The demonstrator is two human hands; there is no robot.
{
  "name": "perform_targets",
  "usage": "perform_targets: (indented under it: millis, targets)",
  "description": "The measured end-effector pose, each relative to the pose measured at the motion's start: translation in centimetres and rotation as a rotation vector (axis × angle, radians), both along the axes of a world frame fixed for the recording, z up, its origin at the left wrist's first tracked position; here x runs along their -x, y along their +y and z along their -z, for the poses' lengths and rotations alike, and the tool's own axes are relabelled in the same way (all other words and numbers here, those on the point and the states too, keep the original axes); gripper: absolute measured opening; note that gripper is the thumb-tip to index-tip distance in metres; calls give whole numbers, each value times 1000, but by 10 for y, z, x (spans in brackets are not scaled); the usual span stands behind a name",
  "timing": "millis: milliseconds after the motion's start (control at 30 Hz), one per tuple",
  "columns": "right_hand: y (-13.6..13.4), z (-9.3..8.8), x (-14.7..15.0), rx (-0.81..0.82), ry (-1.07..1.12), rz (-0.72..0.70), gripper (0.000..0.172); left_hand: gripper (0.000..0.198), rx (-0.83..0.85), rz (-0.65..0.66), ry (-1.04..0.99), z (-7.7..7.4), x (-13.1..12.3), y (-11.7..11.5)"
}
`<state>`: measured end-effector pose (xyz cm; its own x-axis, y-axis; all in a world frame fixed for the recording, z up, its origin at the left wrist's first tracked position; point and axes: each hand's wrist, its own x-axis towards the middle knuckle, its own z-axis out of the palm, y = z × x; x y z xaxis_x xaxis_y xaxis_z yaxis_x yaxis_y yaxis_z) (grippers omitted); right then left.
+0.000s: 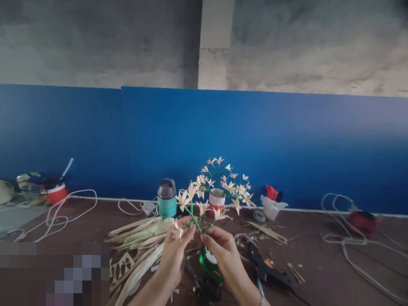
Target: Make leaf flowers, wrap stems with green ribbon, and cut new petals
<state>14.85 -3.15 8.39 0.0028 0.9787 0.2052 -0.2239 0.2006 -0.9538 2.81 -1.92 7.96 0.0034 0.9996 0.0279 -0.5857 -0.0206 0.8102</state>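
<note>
On the near side of the red cup (217, 200), the left hand (179, 243) and right hand (221, 243) pinch a flower spray (201, 208) by its green stems (195, 222), probably light, bendable and safer to grip than the fragile-looking petals (191, 191).

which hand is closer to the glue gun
Right. The right hand is just to the left of the glue gun; the left hand is farther left, on the far side of the right hand from it.
</note>
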Motion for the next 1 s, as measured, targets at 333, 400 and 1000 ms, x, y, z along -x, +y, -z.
perform_targets:
  millis: [333,400,1000]
  targets:
    - [-3,-6,9,-13,130,12,26,22,-68,-50,-42,-2,-6,-6]
    - [-5,-8,9,-7,149,8,25,21,-65,-40,-39,-2,-6,-7]
    - [-18,-7,7,197,224,-158,26,36,28,447,-176,-6,2,-4]
